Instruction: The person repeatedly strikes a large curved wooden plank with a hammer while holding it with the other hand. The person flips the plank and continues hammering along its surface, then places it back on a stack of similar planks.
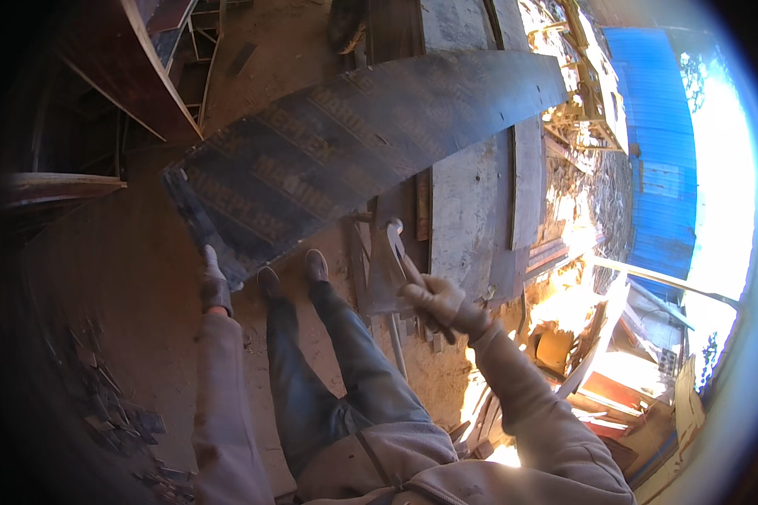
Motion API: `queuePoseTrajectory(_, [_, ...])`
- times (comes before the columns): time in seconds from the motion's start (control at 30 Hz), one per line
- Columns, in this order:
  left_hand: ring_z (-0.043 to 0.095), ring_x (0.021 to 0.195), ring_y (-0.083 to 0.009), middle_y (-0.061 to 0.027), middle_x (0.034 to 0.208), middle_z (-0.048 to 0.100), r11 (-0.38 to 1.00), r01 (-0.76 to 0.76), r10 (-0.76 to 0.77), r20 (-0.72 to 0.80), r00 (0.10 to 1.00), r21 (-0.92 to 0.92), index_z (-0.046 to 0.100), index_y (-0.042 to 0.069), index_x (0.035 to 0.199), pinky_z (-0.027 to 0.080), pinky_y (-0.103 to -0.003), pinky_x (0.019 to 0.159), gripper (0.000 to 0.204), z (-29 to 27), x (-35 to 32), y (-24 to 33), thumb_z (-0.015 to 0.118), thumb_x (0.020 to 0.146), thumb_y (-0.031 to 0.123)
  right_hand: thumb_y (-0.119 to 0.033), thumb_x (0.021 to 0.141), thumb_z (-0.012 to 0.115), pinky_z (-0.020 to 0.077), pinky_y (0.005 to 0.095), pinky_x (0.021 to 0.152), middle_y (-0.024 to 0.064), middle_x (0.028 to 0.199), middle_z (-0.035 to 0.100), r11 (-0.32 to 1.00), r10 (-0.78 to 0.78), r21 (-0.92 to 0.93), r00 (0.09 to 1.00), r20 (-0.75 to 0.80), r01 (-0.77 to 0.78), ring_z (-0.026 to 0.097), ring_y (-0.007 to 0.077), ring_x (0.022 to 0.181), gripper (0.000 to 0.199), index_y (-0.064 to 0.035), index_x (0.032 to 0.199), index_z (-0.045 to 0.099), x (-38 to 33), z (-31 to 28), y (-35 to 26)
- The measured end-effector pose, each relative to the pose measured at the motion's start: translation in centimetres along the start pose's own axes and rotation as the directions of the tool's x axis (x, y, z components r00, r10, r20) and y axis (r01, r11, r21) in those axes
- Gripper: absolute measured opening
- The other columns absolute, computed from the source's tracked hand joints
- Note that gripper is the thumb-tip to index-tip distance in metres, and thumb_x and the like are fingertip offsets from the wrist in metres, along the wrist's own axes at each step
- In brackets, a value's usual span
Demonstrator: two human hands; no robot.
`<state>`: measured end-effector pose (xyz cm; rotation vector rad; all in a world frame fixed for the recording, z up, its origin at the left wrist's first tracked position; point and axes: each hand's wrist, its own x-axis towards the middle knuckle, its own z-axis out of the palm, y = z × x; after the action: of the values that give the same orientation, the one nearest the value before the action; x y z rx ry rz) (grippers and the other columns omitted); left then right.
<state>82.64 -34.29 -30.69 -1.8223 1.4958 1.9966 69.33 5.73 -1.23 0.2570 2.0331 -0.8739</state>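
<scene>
A long dark plywood panel with faded printing slants across the view, rising from near left to far right. My gloved left hand grips its near left end, thumb up along the edge; the fingers behind are partly hidden. In my gloved right hand is a claw hammer, fingers closed round the handle. Its metal head points away from me, just off the panel's near long edge. The panel's middle lies over a stack of boards.
Red-brown panels with pale edges lean at the upper left. Wood scraps lie on the dirt floor at lower left. Right of the stack are sunlit offcuts and a blue corrugated sheet wall. My feet stand near the panel's left end.
</scene>
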Motion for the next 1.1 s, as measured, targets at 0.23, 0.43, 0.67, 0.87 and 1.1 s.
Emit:
queuePoseTrajectory(0.23, [0.071,0.110,-0.0305,-0.0103,0.135,0.070,0.983,0.174,-0.172,-0.044,0.984,0.055,0.057,0.006,0.147,0.063,-0.049,0.084,0.088,-1.8,7.3,3.6,0.063,0.093,0.075,-0.041,0.095,0.072,0.0585,0.0440,0.077,0.0220,0.098,0.074,0.972,-0.138,-0.222,0.948,-0.286,0.074,0.075,0.0342,0.089,0.046,-0.0023,0.118,0.065,7.6,-6.0,-4.6])
queuePoseTrajectory(0.43, [0.052,0.140,-0.0282,-0.0041,0.149,0.061,0.562,0.088,-0.285,-0.092,0.954,-0.823,0.059,0.008,0.143,0.043,-0.055,0.119,0.078,0.8,2.9,0.7,0.081,0.087,0.058,-0.031,0.102,0.062,0.0567,0.0496,0.087,0.0233,0.106,0.074,0.694,-0.367,-0.697,0.921,-0.130,0.178,0.072,0.0421,0.103,0.037,-0.0030,0.126,0.056,19.7,-9.5,-10.8])
queuePoseTrajectory(0.67, [0.036,0.153,-0.0309,-0.0066,0.162,0.044,0.291,0.296,-0.411,0.160,0.897,-0.910,0.051,0.009,0.148,0.033,-0.057,0.126,0.084,11.4,-3.8,3.5,0.085,0.084,0.051,-0.016,0.100,0.063,0.0585,0.0475,0.085,0.0181,0.102,0.075,0.301,-0.335,-0.843,0.878,0.343,0.445,0.074,0.0384,0.100,0.028,-0.0078,0.126,0.056,27.0,-8.4,-17.0])
queuePoseTrajectory(0.87, [0.042,0.149,-0.0318,-0.0090,0.159,0.048,0.440,0.147,-0.515,-0.115,0.850,-0.886,0.051,0.006,0.147,0.041,-0.056,0.122,0.085,13.0,-3.2,4.4,0.085,0.084,0.053,-0.013,0.095,0.065,0.0584,0.0492,0.080,0.0171,0.094,0.074,0.239,-0.188,-0.877,0.906,0.379,0.417,0.074,0.0396,0.093,0.029,-0.0072,0.122,0.055,28.8,-11.6,-15.1])
queuePoseTrajectory(1.1, [0.047,0.143,-0.0321,-0.0118,0.154,0.052,0.287,0.169,-0.576,-0.028,0.817,-0.943,0.050,0.003,0.147,0.047,-0.053,0.117,0.084,13.3,-2.6,3.7,0.090,0.084,0.043,-0.018,0.095,0.059,0.0564,0.0530,0.061,0.0178,0.079,0.070,0.283,-0.548,-0.853,0.804,0.232,0.439,0.072,0.0408,0.071,0.012,-0.0093,0.099,0.053,31.2,-12.5,-4.4])
